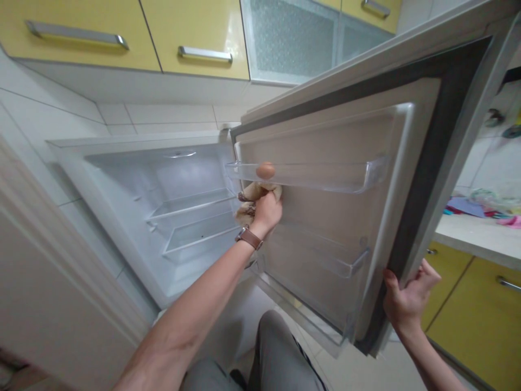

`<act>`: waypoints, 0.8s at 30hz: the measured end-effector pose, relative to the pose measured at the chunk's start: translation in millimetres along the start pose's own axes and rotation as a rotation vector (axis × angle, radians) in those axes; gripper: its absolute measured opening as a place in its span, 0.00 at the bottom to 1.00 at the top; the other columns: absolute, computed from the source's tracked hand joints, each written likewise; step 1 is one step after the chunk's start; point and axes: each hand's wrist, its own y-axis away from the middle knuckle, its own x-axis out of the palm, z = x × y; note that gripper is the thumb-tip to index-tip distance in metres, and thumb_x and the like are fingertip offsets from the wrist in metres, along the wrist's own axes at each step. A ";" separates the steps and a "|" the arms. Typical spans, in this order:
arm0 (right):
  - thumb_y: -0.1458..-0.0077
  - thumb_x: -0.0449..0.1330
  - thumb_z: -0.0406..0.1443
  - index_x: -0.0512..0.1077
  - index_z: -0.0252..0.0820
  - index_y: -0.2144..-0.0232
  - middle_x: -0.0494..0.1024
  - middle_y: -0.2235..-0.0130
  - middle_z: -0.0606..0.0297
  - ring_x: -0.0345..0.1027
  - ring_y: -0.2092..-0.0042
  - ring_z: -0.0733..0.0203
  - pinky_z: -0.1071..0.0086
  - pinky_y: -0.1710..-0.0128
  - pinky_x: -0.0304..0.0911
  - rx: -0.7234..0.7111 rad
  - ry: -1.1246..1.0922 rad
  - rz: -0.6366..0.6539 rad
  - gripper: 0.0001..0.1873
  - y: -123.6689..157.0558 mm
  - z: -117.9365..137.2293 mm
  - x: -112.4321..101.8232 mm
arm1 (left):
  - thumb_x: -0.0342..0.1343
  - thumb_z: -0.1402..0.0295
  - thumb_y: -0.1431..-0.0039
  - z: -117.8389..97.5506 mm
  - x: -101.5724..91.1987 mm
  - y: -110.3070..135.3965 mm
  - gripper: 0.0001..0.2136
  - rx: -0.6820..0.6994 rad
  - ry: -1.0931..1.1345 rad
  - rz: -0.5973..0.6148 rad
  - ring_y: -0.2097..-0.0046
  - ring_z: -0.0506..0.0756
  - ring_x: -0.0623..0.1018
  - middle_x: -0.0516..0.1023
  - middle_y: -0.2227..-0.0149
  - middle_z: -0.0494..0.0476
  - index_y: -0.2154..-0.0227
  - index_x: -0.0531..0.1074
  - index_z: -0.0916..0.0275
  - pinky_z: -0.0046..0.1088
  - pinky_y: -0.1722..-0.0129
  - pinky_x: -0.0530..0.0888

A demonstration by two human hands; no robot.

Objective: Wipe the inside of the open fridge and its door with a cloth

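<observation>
My left hand (266, 210), with a brown watch on its wrist, is closed round a beige cloth (252, 196) and presses it against the inner side of the open fridge door (325, 217), just under the top door shelf (317, 176). A single brown egg (265, 170) sits in that shelf right above the cloth. My right hand (409, 297) grips the outer edge of the door near its lower corner, fingers wrapped round the dark seal.
The fridge interior (163, 206) stands open on the left with bare glass shelves. Yellow cabinets (122, 32) hang overhead. A counter (476, 233) with colourful items lies to the right, above yellow lower cabinets (480, 315). My knee is below.
</observation>
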 end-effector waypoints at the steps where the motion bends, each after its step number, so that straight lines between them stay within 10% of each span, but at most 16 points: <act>1: 0.50 0.60 0.67 0.56 0.35 0.34 0.67 0.41 0.44 0.68 0.45 0.38 0.45 0.45 0.62 -0.001 -0.002 0.001 0.55 0.3 0.2 -0.2 | 0.48 0.68 0.33 -5.2 0.4 7.9 0.13 0.010 -0.078 -0.004 0.44 0.72 0.79 0.81 0.52 0.80 0.55 0.75 0.68 0.46 0.45 0.69; 7: 0.51 0.59 0.70 0.58 0.36 0.36 0.66 0.42 0.44 0.68 0.45 0.37 0.43 0.45 0.63 0.010 0.015 0.003 0.56 -1.5 0.9 -0.7 | 0.51 0.72 0.38 -12.6 -10.3 34.4 0.13 0.183 -0.382 0.242 0.48 0.68 0.81 0.83 0.53 0.72 0.54 0.77 0.64 0.41 0.46 0.71; 15: 0.51 0.62 0.66 0.57 0.38 0.39 0.68 0.46 0.49 0.68 0.49 0.42 0.44 0.46 0.64 0.011 -0.061 0.011 0.51 -3.1 6.6 -0.9 | 0.56 0.69 0.42 21.3 -28.3 -0.5 0.06 0.095 -0.291 0.388 0.57 0.63 0.83 0.85 0.60 0.68 0.65 0.78 0.63 0.32 0.57 0.74; 24: 0.52 0.63 0.65 0.59 0.36 0.38 0.68 0.48 0.49 0.67 0.49 0.42 0.45 0.47 0.63 0.028 -0.086 0.001 0.52 -2.7 11.9 -1.3 | 0.63 0.77 0.54 57.3 -92.7 -26.7 0.05 -0.064 -0.006 0.095 0.50 0.69 0.81 0.82 0.68 0.64 0.77 0.73 0.62 0.34 0.48 0.74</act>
